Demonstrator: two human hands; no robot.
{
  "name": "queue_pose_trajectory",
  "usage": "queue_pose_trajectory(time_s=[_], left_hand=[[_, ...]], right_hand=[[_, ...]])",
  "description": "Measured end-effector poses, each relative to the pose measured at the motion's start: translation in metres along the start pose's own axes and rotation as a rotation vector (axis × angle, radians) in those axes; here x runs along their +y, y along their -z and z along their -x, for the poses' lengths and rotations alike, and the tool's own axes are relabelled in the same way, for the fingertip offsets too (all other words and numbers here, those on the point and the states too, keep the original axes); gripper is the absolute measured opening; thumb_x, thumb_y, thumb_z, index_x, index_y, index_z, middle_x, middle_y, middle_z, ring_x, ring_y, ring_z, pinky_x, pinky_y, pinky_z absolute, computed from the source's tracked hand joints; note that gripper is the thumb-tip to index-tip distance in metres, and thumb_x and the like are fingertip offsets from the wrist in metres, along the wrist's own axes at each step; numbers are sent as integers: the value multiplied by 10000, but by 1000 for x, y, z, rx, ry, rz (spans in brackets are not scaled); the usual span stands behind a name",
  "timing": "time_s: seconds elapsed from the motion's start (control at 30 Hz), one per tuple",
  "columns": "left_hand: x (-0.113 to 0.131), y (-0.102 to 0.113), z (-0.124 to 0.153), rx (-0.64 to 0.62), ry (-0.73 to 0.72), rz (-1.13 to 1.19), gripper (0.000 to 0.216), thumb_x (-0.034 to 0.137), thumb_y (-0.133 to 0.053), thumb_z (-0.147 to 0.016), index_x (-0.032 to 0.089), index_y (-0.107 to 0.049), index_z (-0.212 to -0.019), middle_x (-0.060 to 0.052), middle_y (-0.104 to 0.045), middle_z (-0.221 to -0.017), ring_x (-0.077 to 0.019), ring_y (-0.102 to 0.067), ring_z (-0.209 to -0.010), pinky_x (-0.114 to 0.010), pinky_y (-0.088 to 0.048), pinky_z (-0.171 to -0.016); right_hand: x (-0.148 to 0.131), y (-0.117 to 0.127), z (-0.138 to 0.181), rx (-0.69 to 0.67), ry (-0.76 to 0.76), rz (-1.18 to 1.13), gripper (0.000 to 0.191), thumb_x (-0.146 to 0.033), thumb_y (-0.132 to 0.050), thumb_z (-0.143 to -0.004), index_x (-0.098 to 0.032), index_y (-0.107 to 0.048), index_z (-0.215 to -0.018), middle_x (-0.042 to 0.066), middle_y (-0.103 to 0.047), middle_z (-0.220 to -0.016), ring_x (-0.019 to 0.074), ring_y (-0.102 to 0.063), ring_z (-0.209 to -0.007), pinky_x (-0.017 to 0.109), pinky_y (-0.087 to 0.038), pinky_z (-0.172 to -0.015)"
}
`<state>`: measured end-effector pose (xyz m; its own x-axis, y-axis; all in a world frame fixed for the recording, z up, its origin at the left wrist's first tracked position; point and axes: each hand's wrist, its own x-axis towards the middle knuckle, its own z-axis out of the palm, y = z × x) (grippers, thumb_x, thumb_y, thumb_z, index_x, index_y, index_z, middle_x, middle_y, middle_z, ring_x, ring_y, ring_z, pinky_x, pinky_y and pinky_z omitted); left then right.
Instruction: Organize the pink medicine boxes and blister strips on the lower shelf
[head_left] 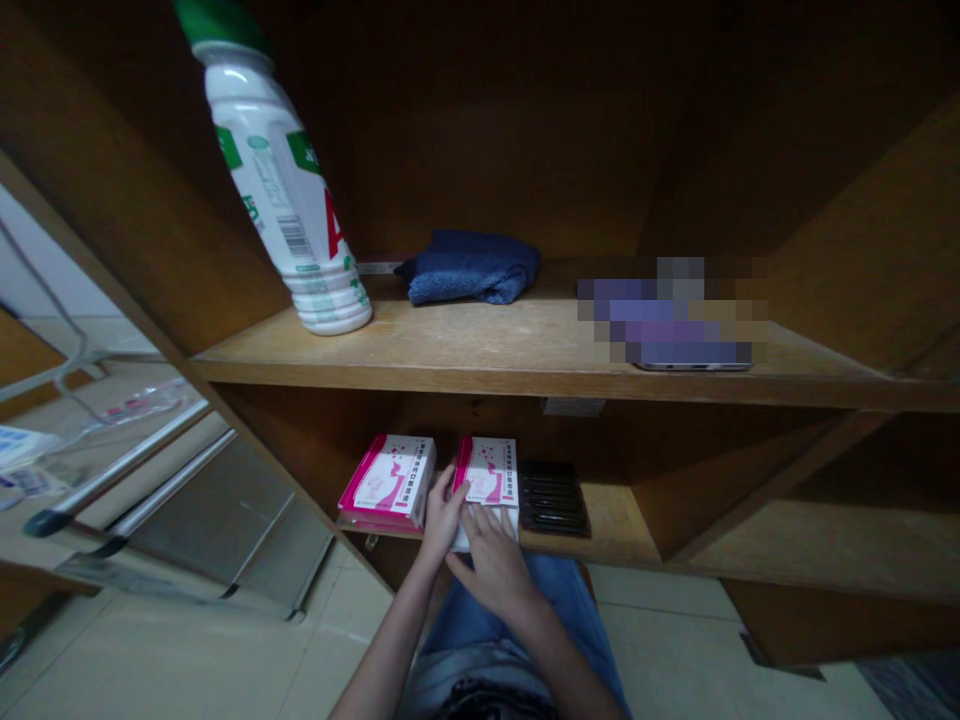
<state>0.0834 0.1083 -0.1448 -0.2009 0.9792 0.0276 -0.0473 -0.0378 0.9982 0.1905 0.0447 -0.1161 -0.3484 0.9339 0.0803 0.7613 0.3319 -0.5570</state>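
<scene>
Two pink-and-white cardboard boxes stand on the lower wooden shelf point(600, 530). My left hand point(442, 518) grips the left edge of the right-hand box point(487, 472), and my right hand point(491, 565) covers its lower front. The left-hand box point(388, 482) sits just beyond my left hand, apparently touching it. A dark ribbed flat object point(553, 498) lies to the right of the held box, apart from my hands. The lower part of the held box is hidden behind my fingers.
The upper shelf point(480, 350) holds a white plastic bottle with a green cap point(281, 185), a folded blue cloth point(469, 268) and a pixelated object point(671, 315). Wooden dividers flank the shelves. Metal rails point(135, 470) and a tiled floor point(187, 650) lie lower left.
</scene>
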Motion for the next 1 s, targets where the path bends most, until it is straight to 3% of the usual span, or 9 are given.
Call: queue_pose_trajectory(time_s=[0.17, 0.37, 0.57, 0.67, 0.77, 0.9, 1.0], left_hand=[[-1, 0, 0, 15, -1, 2, 498, 322, -653, -714, 140, -593, -1174, -135, -593, -1264, -267, -522, -1204, -388, -362, -1051], [1, -1, -1, -4, 18, 29, 484, 324, -658, -699, 143, -612, -1145, -130, -612, -1238, -260, -565, -1149, -378, -397, -1020], [3, -1, -1, -16, 14, 34, 482, 317, -666, -688, 143, -621, -1135, -136, -616, -1231, -266, -566, -1149, -392, -387, -1026], [4, -2, -1, -9, 8, 41, 485, 307, -664, -684, 142, -619, -1139, -138, -615, -1232, -265, -554, -1166, -392, -377, -1034], [7, -2, 1, 2, 25, 29, 494, 299, -657, -683, 125, -615, -1144, -154, -604, -1242, -268, -561, -1156, -397, -378, -1031], [12, -3, 4, 6, 32, 18, 473, 278, -651, -692, 126, -619, -1140, -145, -629, -1208, -252, -573, -1142, -376, -377, -1032], [15, -3, 5, 16, 26, 23, 443, 257, -652, -695, 139, -630, -1122, -136, -636, -1200, -247, -575, -1138, -375, -384, -1028]], right_hand=[[6, 10, 13, -69, 52, 19, 589, -349, -582, -818, -174, -434, -1361, 139, -415, -1432, 307, -361, -1321, 524, -189, -1120], [5, 11, 36, -100, 53, -51, 739, -315, -612, -794, -217, -272, -1443, 127, -285, -1504, 322, -300, -1353, 522, -230, -1106], [1, 20, 46, -112, -44, -267, 759, -308, -543, -837, -174, -148, -1472, 130, -269, -1509, 272, -254, -1380, 497, -222, -1118], [5, 29, 55, -107, -49, -418, 734, -311, -545, -844, -232, -166, -1467, 88, -252, -1519, 252, -252, -1384, 498, -236, -1112], [11, 40, 65, -91, -45, -575, 693, -334, -541, -857, -275, -196, -1455, 77, -332, -1488, 230, -385, -1318, 472, -295, -1087], [19, 46, 69, -45, -127, -651, 695, -358, -528, -867, -248, -182, -1460, 110, -583, -1283, 229, -563, -1148, 478, -366, -1029], [26, 39, 65, -31, -154, -635, 682, -351, -553, -846, -258, -240, -1445, 113, -583, -1284, 244, -604, -1082, 496, -392, -997]])
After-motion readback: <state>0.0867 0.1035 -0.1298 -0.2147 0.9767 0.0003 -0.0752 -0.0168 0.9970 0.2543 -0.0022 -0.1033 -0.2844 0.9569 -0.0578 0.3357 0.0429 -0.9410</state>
